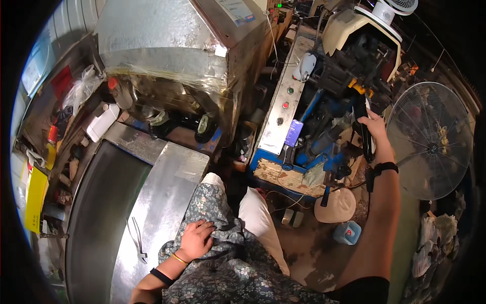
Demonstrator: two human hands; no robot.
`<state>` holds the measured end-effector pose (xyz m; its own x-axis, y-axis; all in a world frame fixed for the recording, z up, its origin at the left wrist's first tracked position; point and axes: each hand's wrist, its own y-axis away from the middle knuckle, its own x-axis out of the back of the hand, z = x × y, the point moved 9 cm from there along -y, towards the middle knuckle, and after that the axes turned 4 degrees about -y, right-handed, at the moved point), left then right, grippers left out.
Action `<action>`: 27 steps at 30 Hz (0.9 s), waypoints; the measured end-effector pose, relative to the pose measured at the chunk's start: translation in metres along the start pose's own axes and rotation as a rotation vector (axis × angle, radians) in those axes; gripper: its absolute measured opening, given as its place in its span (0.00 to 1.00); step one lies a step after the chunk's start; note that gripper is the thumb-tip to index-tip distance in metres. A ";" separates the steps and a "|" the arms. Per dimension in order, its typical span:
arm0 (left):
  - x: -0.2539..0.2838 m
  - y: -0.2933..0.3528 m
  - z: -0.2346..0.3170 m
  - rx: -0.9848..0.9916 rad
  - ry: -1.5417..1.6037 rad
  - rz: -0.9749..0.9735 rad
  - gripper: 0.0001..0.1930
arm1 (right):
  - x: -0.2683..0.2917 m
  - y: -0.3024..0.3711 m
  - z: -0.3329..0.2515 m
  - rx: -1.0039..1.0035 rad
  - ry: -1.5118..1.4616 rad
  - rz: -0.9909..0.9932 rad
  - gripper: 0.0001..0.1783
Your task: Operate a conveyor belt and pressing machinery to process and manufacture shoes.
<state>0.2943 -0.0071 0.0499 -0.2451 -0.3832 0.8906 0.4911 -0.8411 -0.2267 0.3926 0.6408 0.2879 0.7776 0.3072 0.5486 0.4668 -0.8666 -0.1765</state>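
My left hand (198, 240) lies on the dark floral apron (212, 271) over my lap, its fingers stretched out and nothing in it. Out to the right, my right hand (373, 124) closes round a long black piece (366, 144) that looks like a shoe; its exact kind is hard to make out. This piece is beside the dark working parts of a machine (334, 134) with blue and yellow fittings. Left of my lap, metal pincers (135, 240) lie on a shiny metal ledge (167, 185).
A dark conveyor belt (106, 213) curves along the left, below a metal hood (162, 35). Dark shoes (205, 126) stand under the hood. The machine's panel (283, 104) carries buttons. A large caged fan (433, 147) is at the right. A blue container (347, 232) stands on the floor.
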 end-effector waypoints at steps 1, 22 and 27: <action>0.000 0.000 0.000 0.001 0.003 0.001 0.19 | -0.008 -0.001 -0.001 -0.013 0.022 -0.052 0.42; -0.003 -0.016 0.000 0.009 -0.021 0.023 0.18 | -0.027 0.056 0.019 0.322 0.696 0.213 0.43; -0.008 -0.021 0.008 0.006 -0.049 -0.038 0.20 | -0.029 0.007 0.027 0.305 0.630 0.173 0.43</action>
<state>0.2927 0.0170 0.0507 -0.2221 -0.3318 0.9168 0.4877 -0.8521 -0.1902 0.3850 0.6361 0.2492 0.5034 -0.1893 0.8431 0.5270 -0.7059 -0.4732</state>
